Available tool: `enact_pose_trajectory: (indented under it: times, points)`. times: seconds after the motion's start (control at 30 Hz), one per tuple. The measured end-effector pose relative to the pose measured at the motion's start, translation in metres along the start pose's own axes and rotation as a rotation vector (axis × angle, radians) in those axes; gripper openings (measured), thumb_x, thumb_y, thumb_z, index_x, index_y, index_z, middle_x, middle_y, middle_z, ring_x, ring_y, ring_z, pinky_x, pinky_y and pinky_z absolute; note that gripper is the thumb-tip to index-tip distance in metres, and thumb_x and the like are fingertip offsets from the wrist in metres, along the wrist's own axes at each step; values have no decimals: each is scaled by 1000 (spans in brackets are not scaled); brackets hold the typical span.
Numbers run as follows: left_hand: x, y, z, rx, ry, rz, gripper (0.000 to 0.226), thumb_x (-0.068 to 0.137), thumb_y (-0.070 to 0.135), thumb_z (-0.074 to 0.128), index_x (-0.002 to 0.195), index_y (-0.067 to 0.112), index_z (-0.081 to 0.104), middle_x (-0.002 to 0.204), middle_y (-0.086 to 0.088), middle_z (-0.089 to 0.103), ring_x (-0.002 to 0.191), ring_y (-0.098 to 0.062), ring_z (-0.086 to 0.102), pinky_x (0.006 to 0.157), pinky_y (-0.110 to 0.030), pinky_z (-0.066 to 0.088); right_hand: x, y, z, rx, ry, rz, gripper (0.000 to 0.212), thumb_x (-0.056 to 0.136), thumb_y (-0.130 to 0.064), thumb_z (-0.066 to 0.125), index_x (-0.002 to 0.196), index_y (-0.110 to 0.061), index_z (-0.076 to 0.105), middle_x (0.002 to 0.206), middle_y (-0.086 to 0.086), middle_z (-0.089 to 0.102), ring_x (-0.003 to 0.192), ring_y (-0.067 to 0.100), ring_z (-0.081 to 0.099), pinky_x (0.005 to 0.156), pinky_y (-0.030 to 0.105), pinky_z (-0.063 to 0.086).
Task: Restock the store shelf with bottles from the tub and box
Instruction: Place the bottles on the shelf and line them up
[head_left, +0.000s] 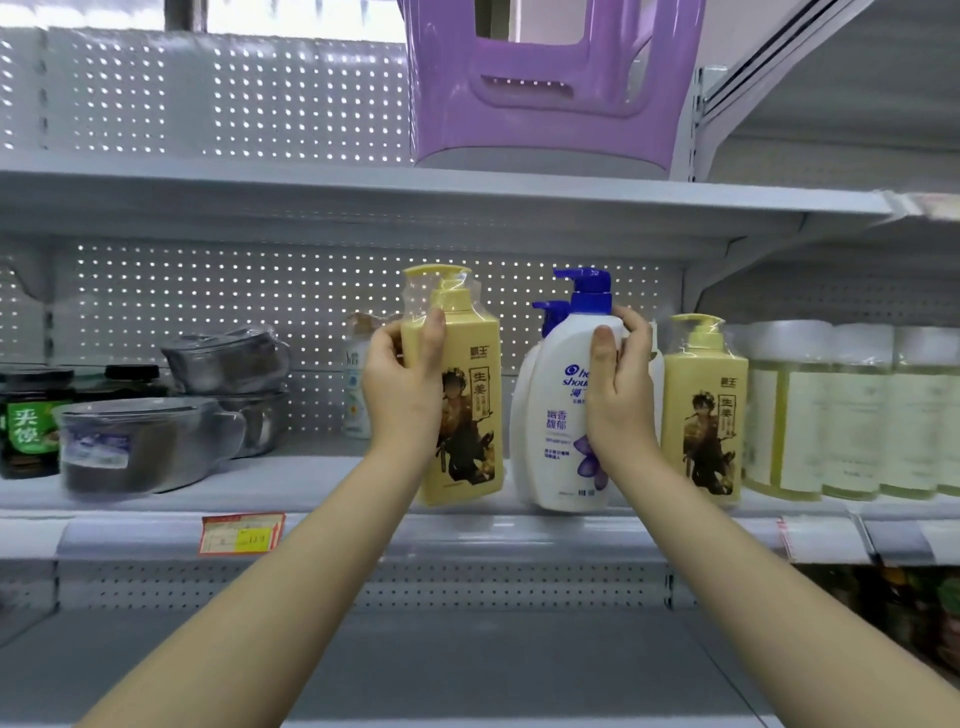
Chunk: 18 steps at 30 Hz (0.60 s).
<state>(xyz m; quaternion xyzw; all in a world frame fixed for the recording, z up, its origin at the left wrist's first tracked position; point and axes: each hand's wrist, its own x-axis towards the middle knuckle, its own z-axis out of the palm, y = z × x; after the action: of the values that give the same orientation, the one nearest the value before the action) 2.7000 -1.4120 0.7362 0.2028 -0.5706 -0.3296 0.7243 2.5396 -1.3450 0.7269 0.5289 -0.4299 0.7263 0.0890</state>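
On the middle shelf (363, 483), a yellow bottle (465, 395) is gripped by the left hand (402, 379) and a white bottle (569, 415) by the right hand (618, 384), both being set among stock already placed, with room left.

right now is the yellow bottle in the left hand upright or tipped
Nearly upright: the yellow bottle, gripped by the left hand, has its pump on top and leans slightly left.

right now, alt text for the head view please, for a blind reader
At a store shelf, the left hand grips a tilted yellow pump bottle and the right hand grips a white bottle with a blue pump. A matching yellow bottle stands to their right, wrapped metal pots to the left, a purple stool above.
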Motion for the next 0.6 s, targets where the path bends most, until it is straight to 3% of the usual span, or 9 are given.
enact_pose_trajectory:
  times: [0.17,0.27,0.43,0.6]
  points:
    - [11,-23,13,10,-23,-17,35,93,49,53,98,15,51,85,4,57,73,-9,56,61,-20,45,6,9,1,15,27,27,30,105,-32,33,132,-20,36,86,-7,62,68,1,63,59,21,54]
    - [15,-35,17,30,-42,-17,34,94,47,52,101,14,51,83,7,57,74,-8,57,62,-22,47,7,13,0,26,38,48,24,105,-34,33,127,-26,36,83,-7,62,71,10,65,63,33,55]
    - [26,-53,20,115,-118,22,33,95,46,51,98,13,53,83,2,58,75,-13,57,67,-31,49,4,24,-1,32,47,62,31,104,-36,34,132,-24,36,81,-16,67,73,7,67,63,28,57]
    - [35,-72,15,131,-83,-34,37,96,49,47,95,12,50,78,1,53,68,-13,51,62,-29,43,5,27,-2,32,37,65,26,104,-37,34,129,-30,35,81,-24,67,75,11,68,68,38,58]
